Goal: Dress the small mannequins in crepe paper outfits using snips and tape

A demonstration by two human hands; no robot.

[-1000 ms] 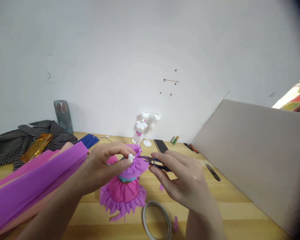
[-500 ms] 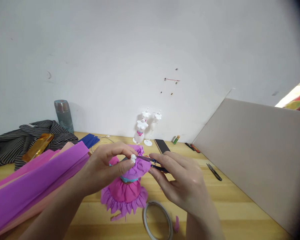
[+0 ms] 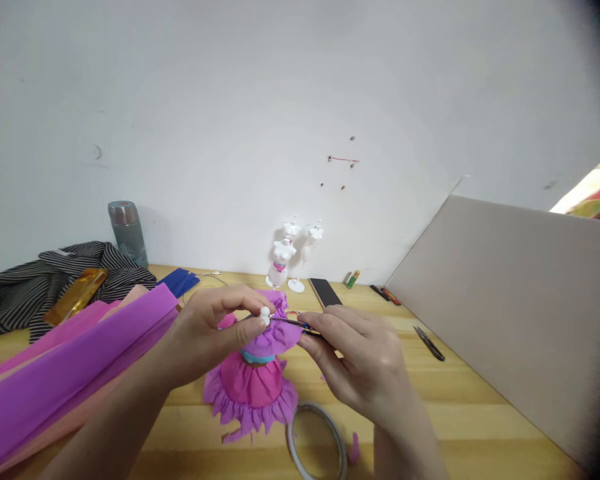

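With thumb and forefinger my left hand (image 3: 225,327) pinches the white knob (image 3: 265,313) on top of a small dress form. The form wears a ruffled crepe-paper dress (image 3: 253,383) in purple and pink, with a blue band at its waist. From the other side, my right hand (image 3: 357,353) grips a slim dark pointed tool (image 3: 290,321), either tweezers or small scissors; I cannot tell which. Its tip points at the base of the knob, over the purple ruffle (image 3: 275,339). My fingers hide part of the tool and the upper dress.
A roll of tape (image 3: 316,440) lies in front. Crepe-paper sheets (image 3: 95,360) cover the left, below a striped cloth (image 3: 25,287) and a flask (image 3: 127,233). White mannequins (image 3: 284,253), a phone (image 3: 325,292) and snips (image 3: 429,343) are farther off. A board (image 3: 505,300) stands right.
The tool has turned slightly, showing a thinner profile, and its tip stays by the knob. The dress skirt has shifted slightly right. Both hands remain almost in place.
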